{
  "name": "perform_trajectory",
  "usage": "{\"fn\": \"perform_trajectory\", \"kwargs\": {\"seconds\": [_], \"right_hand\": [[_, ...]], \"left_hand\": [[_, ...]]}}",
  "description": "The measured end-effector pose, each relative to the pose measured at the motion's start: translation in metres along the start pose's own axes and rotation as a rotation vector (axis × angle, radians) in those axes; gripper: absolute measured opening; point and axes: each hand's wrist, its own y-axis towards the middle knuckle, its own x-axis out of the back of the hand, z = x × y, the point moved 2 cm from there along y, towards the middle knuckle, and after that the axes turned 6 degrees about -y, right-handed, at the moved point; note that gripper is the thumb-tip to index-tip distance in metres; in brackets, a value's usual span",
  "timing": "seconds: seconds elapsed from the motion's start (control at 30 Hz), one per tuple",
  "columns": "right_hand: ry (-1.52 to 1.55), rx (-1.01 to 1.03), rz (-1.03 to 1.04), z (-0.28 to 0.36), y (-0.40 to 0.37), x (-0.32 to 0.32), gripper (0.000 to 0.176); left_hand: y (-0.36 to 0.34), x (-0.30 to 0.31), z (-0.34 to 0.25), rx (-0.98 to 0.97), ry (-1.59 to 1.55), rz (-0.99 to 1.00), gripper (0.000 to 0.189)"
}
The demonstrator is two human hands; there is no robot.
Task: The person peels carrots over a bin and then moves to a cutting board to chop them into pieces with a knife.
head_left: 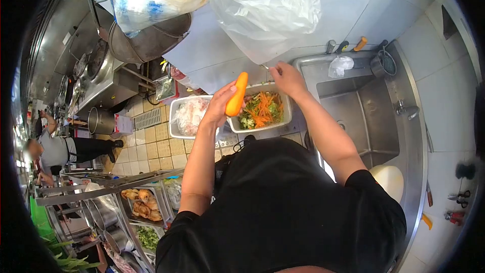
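Observation:
A peeled-looking orange carrot point(236, 95) is gripped in my left hand point(218, 105), tilted over the gap between two white tubs. My right hand point(289, 80) is closed on a thin metal tool point(264, 66), whose kind I cannot make out; its tip lies by the hanging plastic bag. Beneath both hands stands a white tub point(290, 116) with shredded carrot point(265, 108) and chopped green vegetables inside. Touching or close to its left side is a second white tub point(173, 121) holding pale pieces point(191, 115) that look like meat or fish.
A clear plastic bag point(268, 10) hangs on the wall ahead. To my right is a steel sink point(379, 116) with knife handles point(359, 44) behind it. Trays of roast chicken point(144, 205) stand on a rack at lower left. A person point(58, 149) is farther left.

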Motion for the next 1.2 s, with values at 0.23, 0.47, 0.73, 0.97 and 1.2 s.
{"fn": "perform_trajectory", "kwargs": {"seconds": [0.23,0.47,0.73,0.97,1.2], "right_hand": [[0.246,0.068,0.171,0.042,-0.049,-0.005,0.032],[0.113,0.365,0.103,0.055,-0.054,-0.012,0.030],[0.109,0.083,0.308,0.035,-0.018,0.003,0.031],[0.129,-0.013,-0.064,-0.020,0.025,-0.019,0.037],[0.139,0.111,0.268,0.047,-0.035,-0.003,0.030]], "left_hand": [[0.022,0.005,0.021,0.143,-0.573,-0.268,0.033],[0.037,-0.012,0.031,0.029,-0.620,-0.307,0.028],[0.028,-0.011,0.014,0.107,-0.496,-0.085,0.036],[0.032,-0.008,0.015,0.129,-0.469,0.010,0.040],[0.049,-0.003,0.024,0.130,-0.581,-0.305,0.036]]}}
